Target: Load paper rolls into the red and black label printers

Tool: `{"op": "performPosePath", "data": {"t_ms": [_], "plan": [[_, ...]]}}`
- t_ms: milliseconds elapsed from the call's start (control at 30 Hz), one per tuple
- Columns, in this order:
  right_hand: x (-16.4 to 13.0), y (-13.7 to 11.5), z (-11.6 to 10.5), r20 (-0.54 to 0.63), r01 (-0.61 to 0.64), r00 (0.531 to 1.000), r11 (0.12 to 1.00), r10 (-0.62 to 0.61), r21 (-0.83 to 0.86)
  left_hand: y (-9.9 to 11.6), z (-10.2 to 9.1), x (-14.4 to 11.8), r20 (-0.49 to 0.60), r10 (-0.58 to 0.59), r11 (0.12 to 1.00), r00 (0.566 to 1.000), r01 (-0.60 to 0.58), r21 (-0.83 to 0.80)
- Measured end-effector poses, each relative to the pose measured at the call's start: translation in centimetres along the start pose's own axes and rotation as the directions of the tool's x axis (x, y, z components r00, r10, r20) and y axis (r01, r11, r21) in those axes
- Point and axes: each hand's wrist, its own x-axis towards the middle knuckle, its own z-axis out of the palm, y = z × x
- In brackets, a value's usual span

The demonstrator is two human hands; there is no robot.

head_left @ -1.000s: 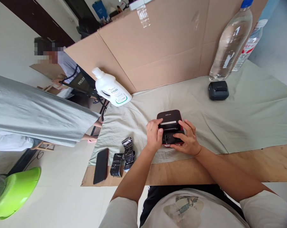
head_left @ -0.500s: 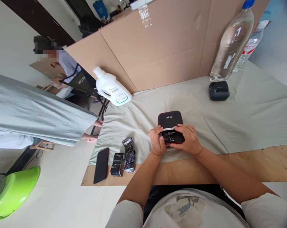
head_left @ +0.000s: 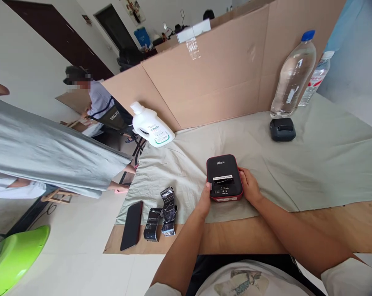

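Observation:
A black and red portable printer [head_left: 223, 170] rests on the cloth in front of me, a white label strip and a dark slot across its top. My left hand [head_left: 205, 200] grips its left side, thumb at the near left edge. On the opposite side, my right hand [head_left: 250, 185] presses against the red rim, most of its fingers hidden from view. Left of my hands lie curled black strips and rolls [head_left: 168, 210] with a shiny surface. Beyond them is a dark phone [head_left: 132, 225] near the table's front edge.
A white detergent bottle [head_left: 155, 128] stands against a cardboard partition [head_left: 216, 82]. Farther right are a large water bottle [head_left: 293, 78], a smaller bottle [head_left: 317, 80] and a small black device [head_left: 282, 130]. People are nearby on the left; a green basin [head_left: 22, 257] sits on the floor.
Both hands have moved off the printer's top to its sides, leaving the label strip and slot uncovered. The camera view has tilted up slightly.

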Motion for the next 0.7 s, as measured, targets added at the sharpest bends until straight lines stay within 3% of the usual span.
{"op": "performPosePath", "data": {"t_ms": [100, 233, 367, 467, 600, 700], "plan": [[-0.4, -0.2, 0.3, 0.069, 0.025, 0.997, 0.999, -0.027, 0.024, 0.7, 0.3, -1.2, 0.027, 0.026, 1.000, 0.999, -0.026, 0.004], [-1.0, -0.9, 0.4, 0.189, 0.128, 0.973, 0.991, -0.135, 0.046, 2.1, -1.0, -0.4, -0.077, 0.062, 0.992, 0.995, -0.070, -0.108], [-1.2, -0.7, 0.5, 0.361, 0.174, 0.918, 0.985, -0.166, 0.011, 4.9, -4.8, 4.7, -0.180, -0.002, 0.976, 0.984, -0.038, -0.214], [-1.3, -0.3, 0.7, 0.394, 0.169, 0.909, 0.984, -0.135, -0.053, 7.9, -8.2, 10.0, -0.282, -0.020, 0.963, 0.959, -0.057, -0.263], [-1.2, -0.4, 0.8, 0.426, 0.230, 0.889, 0.968, -0.168, -0.097, 11.8, -11.9, 16.2, -0.432, 0.047, 0.969, 0.900, -0.146, -0.198], [-1.2, -0.6, 0.8, 0.445, 0.270, 0.872, 0.959, -0.205, -0.088, 13.1, -13.9, 18.9, -0.512, 0.043, 0.982, 0.858, -0.132, -0.138]]}}
